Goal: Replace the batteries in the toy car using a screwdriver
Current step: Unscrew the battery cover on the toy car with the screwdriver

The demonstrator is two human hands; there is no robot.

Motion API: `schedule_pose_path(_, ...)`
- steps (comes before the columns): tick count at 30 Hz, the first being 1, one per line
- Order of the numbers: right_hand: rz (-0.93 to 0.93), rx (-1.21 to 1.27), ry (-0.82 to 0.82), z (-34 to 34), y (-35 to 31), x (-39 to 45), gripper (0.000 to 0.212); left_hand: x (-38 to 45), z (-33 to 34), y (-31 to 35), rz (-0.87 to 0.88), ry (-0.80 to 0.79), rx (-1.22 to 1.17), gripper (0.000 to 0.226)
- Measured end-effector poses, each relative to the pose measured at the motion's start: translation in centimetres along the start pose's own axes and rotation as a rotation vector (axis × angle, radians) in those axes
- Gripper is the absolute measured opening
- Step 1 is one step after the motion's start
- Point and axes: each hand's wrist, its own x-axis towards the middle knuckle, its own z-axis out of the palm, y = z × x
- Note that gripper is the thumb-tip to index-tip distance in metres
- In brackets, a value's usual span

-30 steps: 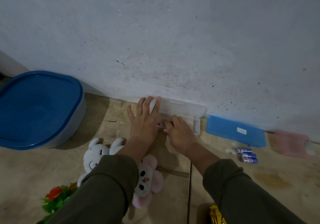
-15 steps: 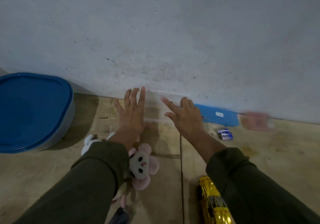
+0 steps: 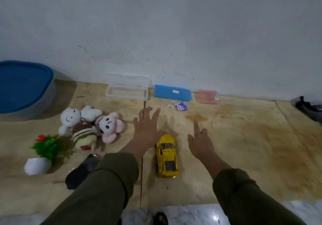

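A shiny yellow toy car (image 3: 167, 156) stands on its wheels on the floor between my two hands. My left hand (image 3: 146, 126) hovers just left of the car's nose, fingers spread and empty. My right hand (image 3: 200, 142) is to the right of the car, index finger stretched forward, holding nothing. Three small blue batteries (image 3: 180, 106) lie near the wall beyond my hands. An open clear plastic box (image 3: 126, 92) sits against the wall, its lid leaning back. No screwdriver shows.
A closed blue case (image 3: 171, 93) and a pink case (image 3: 207, 96) lie along the wall. Plush toys (image 3: 90, 125), a small fake plant in a white pot (image 3: 42, 153) and a dark object (image 3: 81, 171) sit at left. A blue-lidded tub (image 3: 22, 89) stands far left.
Both hands have pulled back from the clear box toward me and now flank the yellow car. The view has widened and tilted down, bringing the car and the plant fully into sight.
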Motion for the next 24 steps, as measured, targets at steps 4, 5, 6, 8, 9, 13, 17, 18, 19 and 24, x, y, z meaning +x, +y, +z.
schedule_pose_path(4,-0.033,0.047,-0.067,3.3,4.1,-2.3,0.064,-3.1,3.4,3.8,-0.054,-0.125,0.006,0.083)
schedule_pose_path(5,-0.029,0.081,-0.086,3.9,4.7,-2.7,0.064,-3.9,4.1,4.4,-0.072,-0.164,0.009,0.084)
schedule_pose_path(6,-0.030,0.106,-0.098,4.5,5.1,-3.0,0.064,-4.5,4.9,4.8,-0.089,-0.201,0.024,0.085)
schedule_pose_path(8,-0.072,0.070,-0.112,5.5,5.6,-3.3,0.064,-5.5,6.1,5.3,-0.122,-0.269,0.073,0.090)
schedule_pose_path(9,-0.091,0.041,-0.124,5.7,5.6,-3.4,0.064,-5.8,6.5,5.4,-0.135,-0.288,0.094,0.092)
schedule_pose_path(13,-0.153,-0.047,-0.067,6.4,5.2,-3.2,0.074,-6.1,7.2,5.8,-0.188,-0.262,0.097,0.095)
schedule_pose_path(17,-0.173,-0.083,-0.061,6.7,5.2,-2.5,0.066,-6.0,7.2,6.6,-0.283,-0.239,0.091,0.091)
schedule_pose_path(18,-0.171,-0.093,-0.042,7.0,5.3,-2.3,0.063,-6.0,7.3,6.7,-0.302,-0.235,0.075,0.090)
schedule_pose_path(19,-0.167,-0.106,-0.015,7.2,5.5,-2.3,0.062,-6.1,7.4,6.8,-0.322,-0.235,0.051,0.089)
schedule_pose_path(24,-0.220,-0.168,0.086,7.5,6.3,-2.2,0.060,-6.0,7.5,7.3,-0.387,-0.262,-0.020,0.089)
